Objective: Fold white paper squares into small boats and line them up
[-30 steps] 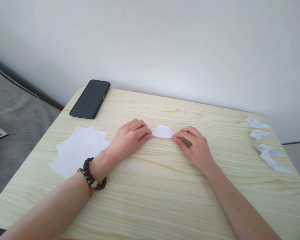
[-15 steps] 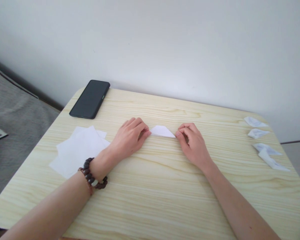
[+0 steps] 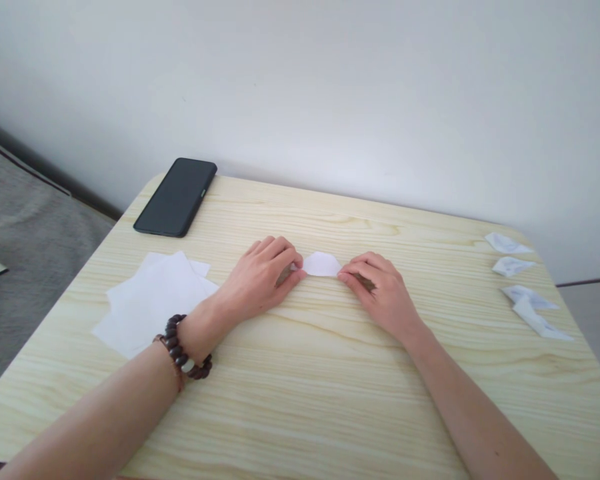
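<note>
A small folded piece of white paper [image 3: 321, 264] lies between my hands at the middle of the table. My left hand [image 3: 266, 275] pinches its left end between thumb and fingers. On the other side, my right hand [image 3: 377, 288] has thumb and fingertips closed on the right end. The fingers cover both tips of the paper, so only its middle part shows. A dark beaded bracelet [image 3: 183, 353] circles my left wrist.
Loose white paper sheets [image 3: 155, 300] overlap left of my left hand. A black phone [image 3: 176, 197] lies at the back left. Several folded white paper pieces [image 3: 513, 267] sit along the right edge of the wooden table [image 3: 300, 400]. A white wall rises behind.
My right hand's fingertips have moved slightly left along the paper and cover more of its right end. My left hand still pinches the left end. The view has shifted a little.
</note>
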Available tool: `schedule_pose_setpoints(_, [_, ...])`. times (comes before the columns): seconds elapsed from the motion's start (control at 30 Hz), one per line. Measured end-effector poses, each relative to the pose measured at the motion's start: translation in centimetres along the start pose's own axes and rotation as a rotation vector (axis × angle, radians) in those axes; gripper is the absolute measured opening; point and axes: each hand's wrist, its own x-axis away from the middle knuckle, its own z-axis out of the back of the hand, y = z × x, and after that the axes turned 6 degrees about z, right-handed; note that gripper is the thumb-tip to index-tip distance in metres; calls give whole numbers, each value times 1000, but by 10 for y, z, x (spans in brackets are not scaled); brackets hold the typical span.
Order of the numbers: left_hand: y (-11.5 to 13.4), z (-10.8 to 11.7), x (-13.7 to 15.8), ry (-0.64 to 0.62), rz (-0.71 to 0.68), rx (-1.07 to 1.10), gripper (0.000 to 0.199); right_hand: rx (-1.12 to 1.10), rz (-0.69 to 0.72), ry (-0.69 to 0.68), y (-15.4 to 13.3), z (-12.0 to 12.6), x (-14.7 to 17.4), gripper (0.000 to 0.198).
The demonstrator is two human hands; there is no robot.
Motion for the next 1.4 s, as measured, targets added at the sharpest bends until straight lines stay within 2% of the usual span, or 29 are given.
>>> schedule_pose_setpoints(0.2, [-1, -4, -1, 35, -21, 79, 21, -18, -35, 6, -1, -1, -1, 15])
schedule_pose_setpoints(0.3, [-1, -4, -1, 38, 21, 96, 21, -42, -84, 37, -1, -2, -1, 12])
schedule_pose_setpoints(0.43, [3, -4, -1, 25, 116, 109, 19, -34, -107, 20, -1, -3, -2, 26])
schedule_pose_setpoints(0.5, [5, -5, -1, 29, 134, 106, 21, -16, -111, -1, -1, -2, -3, 24])
schedule_pose_setpoints(0.83, [5, -10, -1, 156, 148, 139, 18, -71, -173, -24, -4, -1, -8, 20])
schedule_pose_setpoints(1.0, [1, -9, -3, 114, 216, 162, 15, -112, -214, -43, -3, 0, -10, 20])
schedule_pose_setpoints(1.17, [-1, -6, -4, 68, 261, 165, 14, -134, -193, -39, -1, 2, -10, 20])
schedule_pose_setpoints(1.27, [0, -5, -4, 48, 233, 139, 19, -154, -170, -40, 0, 4, -9, 21])
schedule_pose_setpoints(1.4, [0, -5, -2, 18, 47, 135, 26, -137, -67, -47, 1, 4, -5, 23])
